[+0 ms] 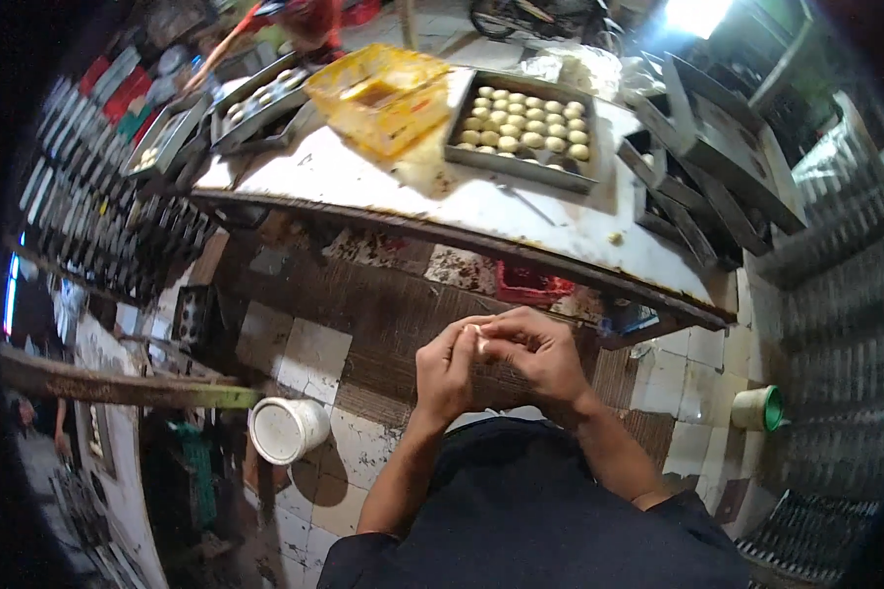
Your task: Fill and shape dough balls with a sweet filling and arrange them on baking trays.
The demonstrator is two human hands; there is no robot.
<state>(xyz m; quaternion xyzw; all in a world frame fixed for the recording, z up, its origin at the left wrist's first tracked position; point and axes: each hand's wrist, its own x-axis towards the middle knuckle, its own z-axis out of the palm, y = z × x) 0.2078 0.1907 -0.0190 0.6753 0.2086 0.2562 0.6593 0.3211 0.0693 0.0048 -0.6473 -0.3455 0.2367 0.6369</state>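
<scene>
Both hands meet in front of my body, well short of the table. My left hand [446, 369] has its fingers curled in around a small whitish piece of dough [480, 344]. My right hand [543, 355] pinches the same piece from the other side, thumb and fingertips pressed to it. Fingers hide most of the dough. Beyond them, a metal tray [521, 170] on the table holds rows of round, pale dough balls [534, 128]. Beside that tray lies a stained yellow plastic crate [388, 137], tilted.
The white-topped table [363, 191] crosses ahead. Metal trays [722, 147] are stacked at its right end; another tray with pale balls [255, 103] sits at its left. A white bucket [287, 430] stands left on the tiles, a green-rimmed one [756, 408] right. A wooden beam [118, 386] juts in.
</scene>
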